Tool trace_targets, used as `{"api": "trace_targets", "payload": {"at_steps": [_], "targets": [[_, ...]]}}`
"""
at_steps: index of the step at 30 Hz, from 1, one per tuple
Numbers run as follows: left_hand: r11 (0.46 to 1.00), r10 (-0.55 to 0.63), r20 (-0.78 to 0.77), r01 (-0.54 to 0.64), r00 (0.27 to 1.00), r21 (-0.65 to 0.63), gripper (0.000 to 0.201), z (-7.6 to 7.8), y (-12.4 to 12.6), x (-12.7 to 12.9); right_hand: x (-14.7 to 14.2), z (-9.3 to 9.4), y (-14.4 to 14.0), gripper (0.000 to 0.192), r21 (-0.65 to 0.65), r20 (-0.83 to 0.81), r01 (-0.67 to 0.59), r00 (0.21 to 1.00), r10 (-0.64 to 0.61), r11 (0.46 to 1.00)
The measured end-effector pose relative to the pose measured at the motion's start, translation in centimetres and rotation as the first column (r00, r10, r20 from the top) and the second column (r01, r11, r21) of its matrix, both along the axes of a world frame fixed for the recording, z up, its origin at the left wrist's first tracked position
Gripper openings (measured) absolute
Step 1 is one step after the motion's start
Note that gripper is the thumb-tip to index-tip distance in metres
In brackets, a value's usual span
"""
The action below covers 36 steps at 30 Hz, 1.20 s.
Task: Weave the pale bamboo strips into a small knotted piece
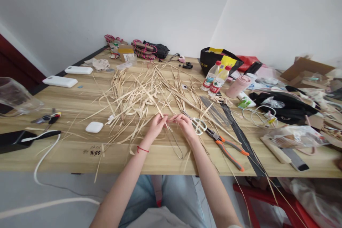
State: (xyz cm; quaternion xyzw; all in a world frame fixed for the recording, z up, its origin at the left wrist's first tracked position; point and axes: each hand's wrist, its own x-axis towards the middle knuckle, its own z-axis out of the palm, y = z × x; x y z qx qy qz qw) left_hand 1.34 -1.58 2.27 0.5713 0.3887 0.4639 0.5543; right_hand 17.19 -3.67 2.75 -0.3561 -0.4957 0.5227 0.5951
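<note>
i've got both hands at the near-centre of the desk (pixel 80 107). left hand (pixel 156 125) and right hand (pixel 184 124) are close together, fingertips pinched narrow on the same thin straw strip (pixel 169 120) held between them, just above the desk top. a thin wire loop (pixel 175 146) hangs/lies right below the hands, touching the desk near its front edge; can't tell if it's gripped too. progress, as i judge it: early. the big pile of loose strips (pixel 144 92) sits spread out behind the hands, unsorted, and nothing woven or bundled shows near the hands, so most of the work looks left. scissors (pixel 197 124) lie just beside the right hand, orange-handled pliers (pixel 227 146) a bit further right, both untouched. two water bottles (pixel 215 78) stand well back on the right w/ clutter around. white earbud case (pixel 94 127) sits left of the left hand, apart from it. red string on the left wrist.
</note>
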Motion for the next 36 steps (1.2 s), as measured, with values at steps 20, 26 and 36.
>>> {"api": "trace_targets", "payload": {"at_steps": [20, 26, 36], "targets": [[0.987, -0.045, 0.144, 0.066, 0.989, -0.145, 0.037, 0.6, 0.4, -0.5, 0.6, -0.6, 0.9, 0.021, -0.139, -0.276, -0.086, 0.96, 0.045, 0.986], [0.994, 0.08, 0.064, -0.076, 0.995, -0.072, 0.041, -0.3, 1.0, -0.6, 0.1, -0.3, 0.3, 0.023, -0.154, -0.126, -0.133, 0.985, 0.114, 0.979], [1.0, -0.015, 0.03, 0.015, 0.999, -0.001, 0.039, -0.6, 1.0, -0.7, 1.6, -0.5, 1.4, 0.016, -0.147, -0.411, 0.085, 0.901, -0.139, 0.986]]}}
